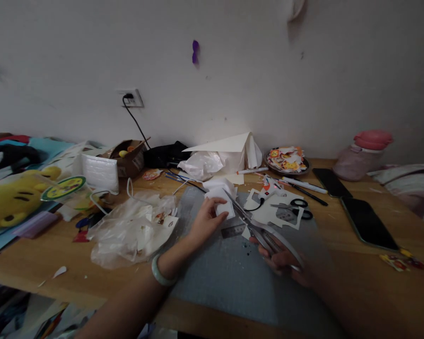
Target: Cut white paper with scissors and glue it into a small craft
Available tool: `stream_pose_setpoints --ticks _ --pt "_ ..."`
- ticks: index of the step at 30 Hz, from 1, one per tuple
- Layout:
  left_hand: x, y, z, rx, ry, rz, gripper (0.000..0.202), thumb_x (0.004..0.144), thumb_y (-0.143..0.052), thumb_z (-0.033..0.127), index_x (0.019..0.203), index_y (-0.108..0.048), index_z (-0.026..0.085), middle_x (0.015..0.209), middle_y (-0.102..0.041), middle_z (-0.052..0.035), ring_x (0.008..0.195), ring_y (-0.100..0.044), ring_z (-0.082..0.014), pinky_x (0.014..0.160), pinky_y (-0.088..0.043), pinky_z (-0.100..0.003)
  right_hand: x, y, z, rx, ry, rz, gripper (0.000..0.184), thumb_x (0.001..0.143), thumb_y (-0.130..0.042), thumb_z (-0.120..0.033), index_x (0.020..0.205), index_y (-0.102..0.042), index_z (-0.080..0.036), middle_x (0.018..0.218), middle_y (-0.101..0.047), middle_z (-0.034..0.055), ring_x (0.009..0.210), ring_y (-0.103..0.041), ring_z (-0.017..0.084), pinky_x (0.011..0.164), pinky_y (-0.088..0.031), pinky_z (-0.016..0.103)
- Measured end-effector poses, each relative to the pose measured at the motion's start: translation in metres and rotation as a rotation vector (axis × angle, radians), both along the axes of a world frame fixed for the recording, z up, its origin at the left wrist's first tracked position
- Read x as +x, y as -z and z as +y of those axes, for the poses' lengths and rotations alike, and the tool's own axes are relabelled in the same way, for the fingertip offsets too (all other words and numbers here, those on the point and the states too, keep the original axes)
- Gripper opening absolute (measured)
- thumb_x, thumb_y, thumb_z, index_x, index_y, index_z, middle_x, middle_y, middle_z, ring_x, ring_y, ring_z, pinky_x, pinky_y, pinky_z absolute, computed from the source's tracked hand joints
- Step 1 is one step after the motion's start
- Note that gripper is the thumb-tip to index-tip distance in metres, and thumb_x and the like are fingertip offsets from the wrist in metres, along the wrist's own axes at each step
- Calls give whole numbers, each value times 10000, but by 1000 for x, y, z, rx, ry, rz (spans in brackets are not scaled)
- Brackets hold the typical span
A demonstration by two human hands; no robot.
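My left hand point(207, 220), a pale bangle on its wrist, grips a piece of white paper point(219, 194) between thumb and fingers. Large scissors point(259, 230) are in my right hand point(281, 261), which is wrapped round the grey handles. Their blades point up and left, against the right edge of the paper. Beneath both hands lies a grey cutting mat point(229, 282). Just right of the blades, cut-out white card point(268, 209) rests on the mat, with small black-handled scissors point(295, 209) lying on it.
Left of the mat sits a crumpled clear plastic bag point(127, 235). Two phones point(369, 223) and a pink-lidded bottle point(360, 157) stand or lie on the right. Behind are a bowl of paper cut-outs point(288, 160), pens point(305, 185) and a brown box point(130, 160).
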State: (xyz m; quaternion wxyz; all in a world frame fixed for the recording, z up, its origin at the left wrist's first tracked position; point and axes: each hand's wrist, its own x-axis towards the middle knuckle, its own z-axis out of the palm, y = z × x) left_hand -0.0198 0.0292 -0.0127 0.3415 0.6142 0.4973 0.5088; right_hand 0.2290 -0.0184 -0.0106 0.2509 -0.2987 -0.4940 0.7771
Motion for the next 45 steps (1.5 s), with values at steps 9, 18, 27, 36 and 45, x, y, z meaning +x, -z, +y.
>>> stream_pose_setpoints --ticks 9,18,27,36,45 --pt "0 5 0 -59 20 -54 258 691 -647 173 943 -593 177 867 -557 -18 693 -502 -128 634 -427 -248 -1 2 1 -93 26 50 488 615 -705 -366 1062 -583 -212 801 -451 -9 535 -332 45 436 -261 181" --pt "2 -2 -3 -59 26 -216 521 659 -690 192 1160 -547 195 955 -600 -53 768 -560 -159 642 -464 -265 1 7 1 -103 -27 137 560 674 -633 -620 1055 -609 -210 774 -406 -21 500 -226 22 426 -156 188" --pt "1 -9 -1 -206 73 -428 641 600 -706 207 1205 -497 178 851 -625 -9 672 -556 -117 596 -456 -225 2 5 2 -121 -21 130 588 645 -635 -648 1024 -624 -199 774 -453 -10 486 -252 23 427 -158 198" --pt "2 -8 -2 -184 107 -429 712 592 -738 227 1252 -472 199 1055 -617 -65 791 -593 -159 664 -501 -266 0 2 2 -139 -29 130 589 635 -651 -639 1020 -614 -195 743 -418 -28 477 -217 16 413 -118 189" --pt "2 -5 -2 -178 124 -423 793 591 -754 271 1306 -416 212 1199 -557 -92 929 -589 -208 771 -514 -325 0 5 3 -132 -49 79 513 643 -730 -433 1093 -596 -226 755 -419 -33 481 -281 5 404 -162 167"
